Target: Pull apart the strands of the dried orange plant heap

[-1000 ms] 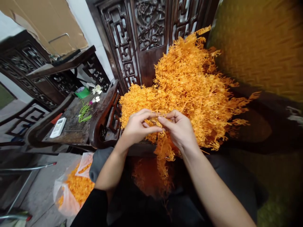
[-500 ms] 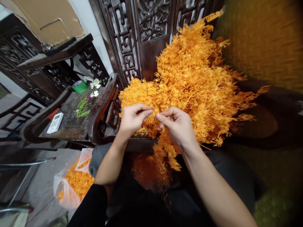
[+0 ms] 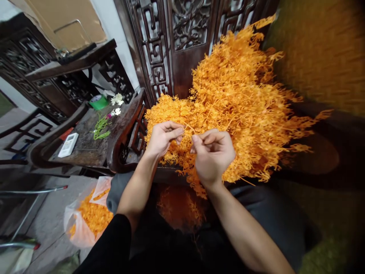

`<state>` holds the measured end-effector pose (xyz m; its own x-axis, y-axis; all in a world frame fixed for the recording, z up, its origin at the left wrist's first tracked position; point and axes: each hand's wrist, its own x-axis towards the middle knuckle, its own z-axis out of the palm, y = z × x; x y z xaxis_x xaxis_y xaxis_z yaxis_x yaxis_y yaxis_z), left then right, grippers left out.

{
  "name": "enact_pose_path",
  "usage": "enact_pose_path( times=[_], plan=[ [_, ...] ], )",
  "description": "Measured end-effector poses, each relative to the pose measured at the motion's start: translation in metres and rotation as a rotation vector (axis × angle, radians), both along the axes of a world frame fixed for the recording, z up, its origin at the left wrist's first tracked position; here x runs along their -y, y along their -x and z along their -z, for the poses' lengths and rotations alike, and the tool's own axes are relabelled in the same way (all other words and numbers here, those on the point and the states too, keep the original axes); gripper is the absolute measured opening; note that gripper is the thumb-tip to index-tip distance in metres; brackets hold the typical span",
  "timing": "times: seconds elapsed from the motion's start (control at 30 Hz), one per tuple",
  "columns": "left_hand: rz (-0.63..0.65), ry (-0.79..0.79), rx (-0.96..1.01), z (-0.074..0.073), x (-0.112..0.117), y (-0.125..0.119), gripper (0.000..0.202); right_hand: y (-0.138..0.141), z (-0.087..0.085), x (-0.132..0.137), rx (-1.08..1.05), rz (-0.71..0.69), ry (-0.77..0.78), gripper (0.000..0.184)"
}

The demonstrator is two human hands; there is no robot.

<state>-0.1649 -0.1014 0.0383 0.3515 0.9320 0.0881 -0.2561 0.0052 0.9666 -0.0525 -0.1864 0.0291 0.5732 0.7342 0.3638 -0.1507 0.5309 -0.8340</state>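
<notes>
At the far left, a white remote [image 3: 68,145] is seen on a dark wooden surface [image 3: 85,154], and below it orange pieces [image 3: 95,213] are held in a pale plastic bag [image 3: 81,233]. Farther right, the left hand [image 3: 161,140] is kept nearly closed, thumb and forefinger pinched on one end of a thin orange strand [image 3: 189,127]. The strand is bowed slightly between the hands, slender and smooth-looking; its other end is gripped by the pinched fingertips of the right hand [image 3: 215,156], whose remaining fingers are curled in. Behind both hands, a bright orange heap [image 3: 242,95] is piled against a carved panel [image 3: 185,70]: low, fine and crumbly-looking at its left, taller, lacy and stringy towards its right, where ragged, forked sprigs are splayed outward.
</notes>
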Motion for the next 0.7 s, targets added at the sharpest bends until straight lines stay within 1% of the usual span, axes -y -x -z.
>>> enact_pose_path(
  times=[0.1,0.17,0.2,0.23,0.3,0.33,0.4,0.47,0.53,0.63,0.7],
  plan=[
    [-0.033,-0.005,0.014,0.003,-0.003,0.001,0.04,0.001,0.004,-0.006,0.027,0.048,-0.024,0.03],
    [-0.045,-0.055,0.044,0.004,-0.004,0.005,0.036,0.0,0.007,-0.01,0.077,0.09,-0.001,0.021],
    [-0.044,-0.101,0.054,0.003,-0.005,0.008,0.033,-0.002,0.008,-0.012,0.106,0.082,0.029,0.017],
    [-0.039,-0.162,0.052,0.003,-0.005,0.011,0.03,-0.004,0.009,-0.014,0.128,0.045,0.072,0.015],
    [0.002,-0.304,-0.013,-0.001,-0.004,0.018,0.025,-0.009,0.009,-0.017,0.121,-0.096,0.153,0.018],
    [0.034,-0.363,-0.067,-0.004,-0.003,0.022,0.026,-0.012,0.008,-0.019,0.093,-0.165,0.174,0.018],
    [0.081,-0.438,-0.163,-0.009,0.002,0.028,0.037,-0.016,0.006,-0.02,0.029,-0.242,0.189,0.018],
    [0.083,-0.458,-0.242,-0.014,0.008,0.03,0.047,-0.019,0.003,-0.02,0.001,-0.249,0.185,0.017],
    [0.048,-0.49,-0.328,-0.017,0.013,0.03,0.049,-0.019,0.0,-0.019,0.007,-0.237,0.186,0.018],
    [0.004,-0.61,-0.452,-0.019,0.017,0.028,0.041,-0.019,-0.001,-0.016,0.026,-0.254,0.201,0.021],
    [0.012,-0.689,-0.473,-0.022,0.018,0.027,0.035,-0.019,0.0,-0.015,0.024,-0.283,0.203,0.021]
  ],
)
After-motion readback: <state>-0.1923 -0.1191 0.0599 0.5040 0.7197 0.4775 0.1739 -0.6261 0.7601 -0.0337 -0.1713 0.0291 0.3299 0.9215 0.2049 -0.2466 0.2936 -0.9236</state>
